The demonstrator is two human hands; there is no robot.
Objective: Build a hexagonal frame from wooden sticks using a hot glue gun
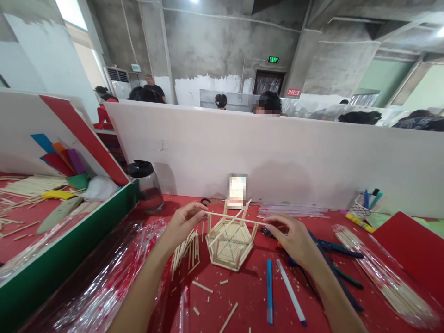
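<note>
A six-sided frame built of wooden sticks [231,249], with short upright posts, stands on the red table in the middle of the view. Across its top lies a thin wooden stick [236,218], its two ends pinched in my fingers. My left hand [185,223] closes on the left end, above a front-left post. At the right end, my right hand [290,233] grips between thumb and fingertips, near another post. A second stick [227,226] slants over the frame. Cut sticks [187,249] lie in a pile below my left hand.
Blue [269,290] and white pens [291,292] lie near my right forearm, with pliers [340,249] beyond. Bagged sticks [385,277] lie right, plastic wrapping [114,268] left. A lidded jar [149,187] and a lit phone [237,190] stand by the white partition [201,143]. People sit behind it.
</note>
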